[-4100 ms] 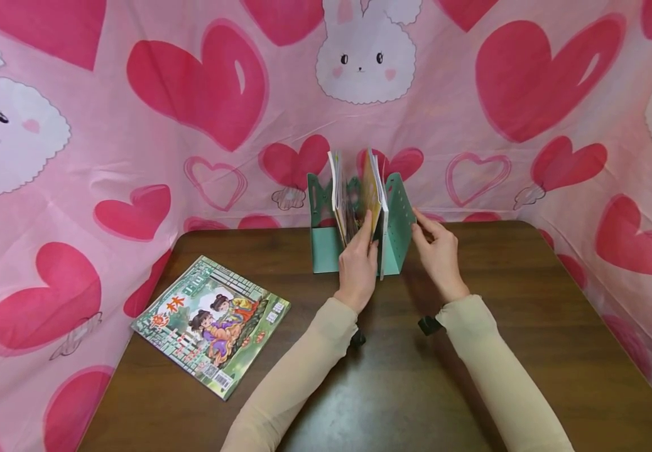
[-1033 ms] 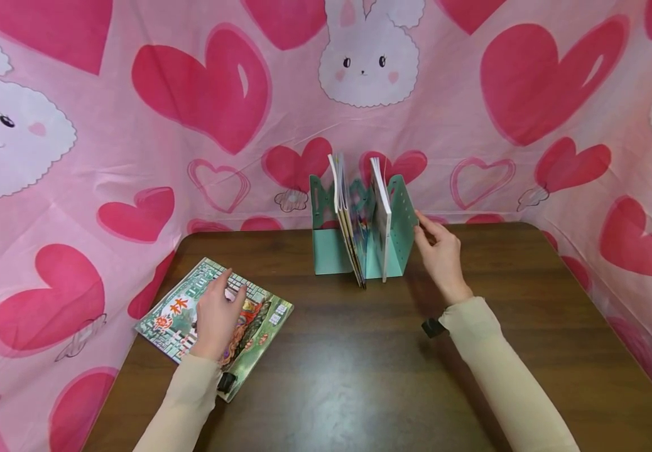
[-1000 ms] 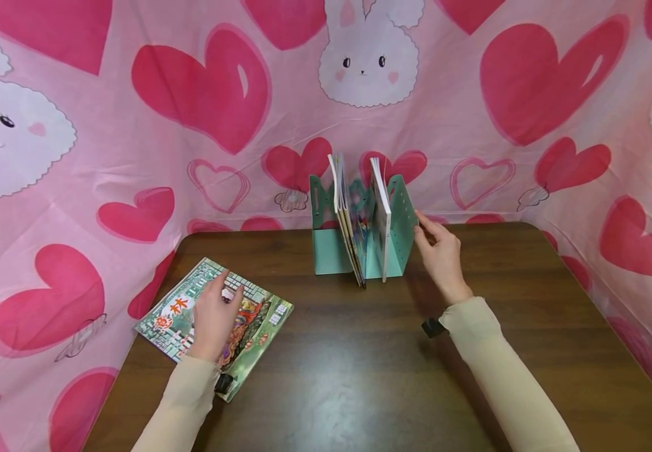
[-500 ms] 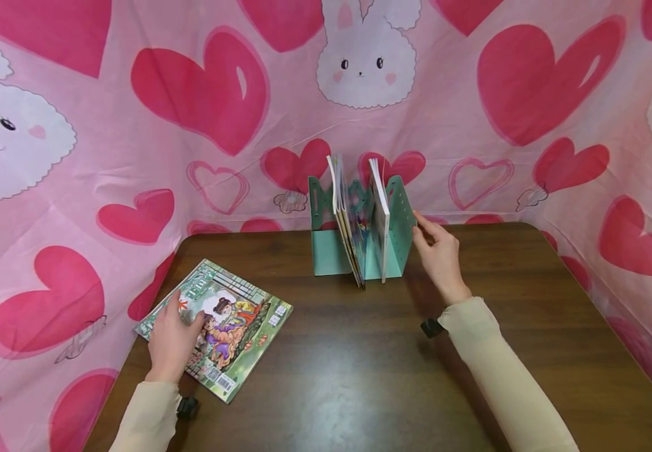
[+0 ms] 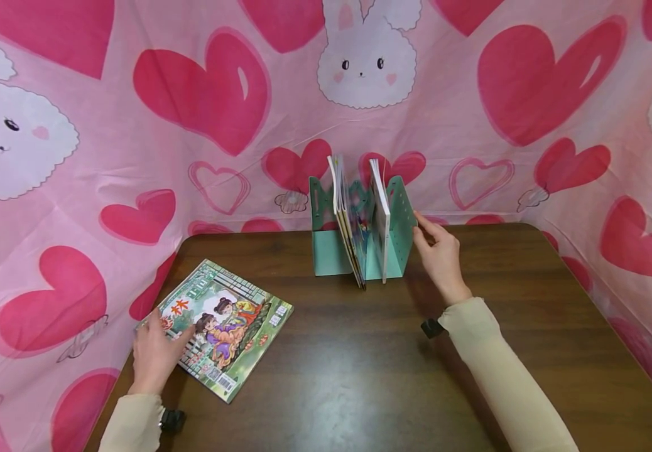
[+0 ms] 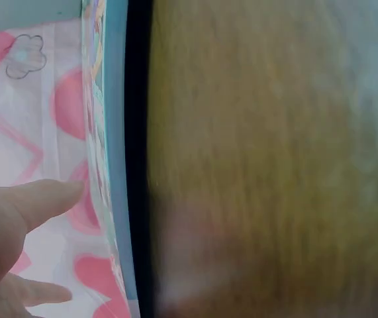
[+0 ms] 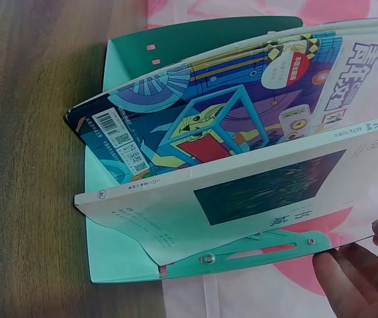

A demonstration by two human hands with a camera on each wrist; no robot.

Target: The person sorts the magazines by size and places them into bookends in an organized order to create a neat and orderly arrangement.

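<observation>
A green illustrated magazine (image 5: pixel 230 329) lies flat at the table's front left. My left hand (image 5: pixel 156 342) rests on its left edge, thumb on the cover and fingers straight along the rim. In the left wrist view the fingers (image 6: pixel 23 212) lie beside the magazine's edge (image 6: pixel 112 165), over the pink cloth. A teal book stand (image 5: pixel 399 245) stands at the back centre, holding leaning colourful magazines (image 5: pixel 345 220) and a white book (image 5: pixel 381 229). My right hand (image 5: pixel 419 227) touches the outside of the stand's right panel. In the right wrist view its fingertips (image 7: pixel 347 278) lie against that panel (image 7: pixel 241 255).
The dark wooden table (image 5: pixel 360 376) is walled on three sides by pink cloth (image 5: pixel 77 188) printed with hearts and rabbits. Bare wood lies between the magazine and the stand and across the front right.
My left hand left the books in the stand, reached the flat magazine, then slid from its cover back to its left edge. The right hand stayed on the stand's right panel.
</observation>
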